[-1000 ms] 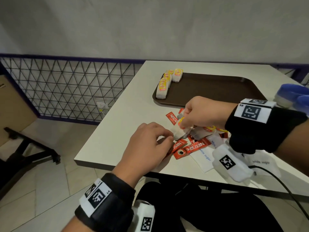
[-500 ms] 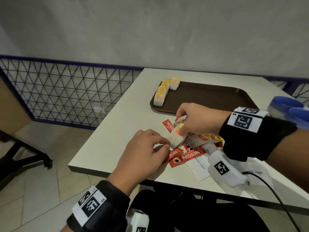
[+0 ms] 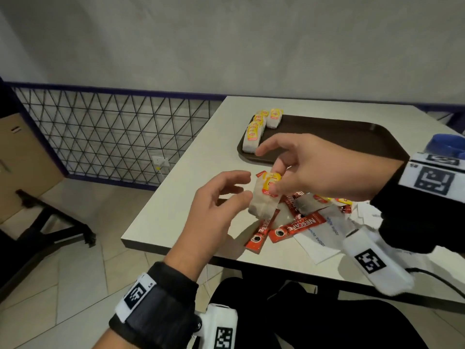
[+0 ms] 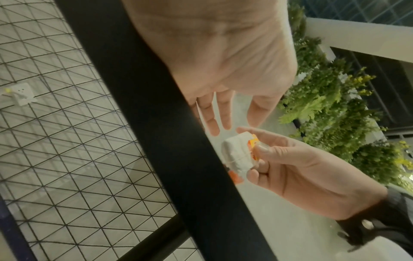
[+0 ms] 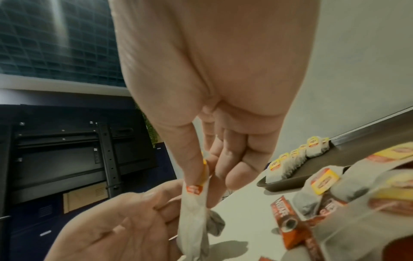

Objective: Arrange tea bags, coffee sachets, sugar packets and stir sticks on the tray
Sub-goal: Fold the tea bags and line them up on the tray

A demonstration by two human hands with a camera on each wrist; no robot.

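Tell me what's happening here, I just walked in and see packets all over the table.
A person is sorting drink supplies onto a brown tray. The right hand pinches a tea bag by its yellow tag, lifted above the table, while the left hand is open beside it. A row of tea bags already sits at the tray's left edge. Red coffee sachets, white sugar packets and more tea bags lie in a loose pile on the table.
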